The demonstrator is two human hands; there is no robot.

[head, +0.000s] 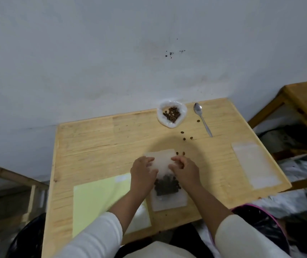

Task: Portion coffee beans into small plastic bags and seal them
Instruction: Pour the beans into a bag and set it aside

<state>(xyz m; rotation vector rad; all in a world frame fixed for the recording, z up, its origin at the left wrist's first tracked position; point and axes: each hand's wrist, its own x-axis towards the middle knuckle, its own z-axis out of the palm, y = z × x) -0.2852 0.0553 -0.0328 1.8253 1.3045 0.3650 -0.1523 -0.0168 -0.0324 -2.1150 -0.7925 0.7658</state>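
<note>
Plastic bag [164,165] lies flat mid-table, beans [166,187] pooled at its near end. My left hand [143,170] and right hand [184,169] both pinch its upper half, fingers curled on the film. Soft, slippery, light; beans will shift, so I'd grip the side edges near the mouth. Beyond the bag: bean pouch [171,114], spoon [202,119], loose beans [186,137]. Right of it: spare bags [255,164] near the table [93,138] edge. Left: yellow sheet [100,200]. Free room is ahead-left.
</note>
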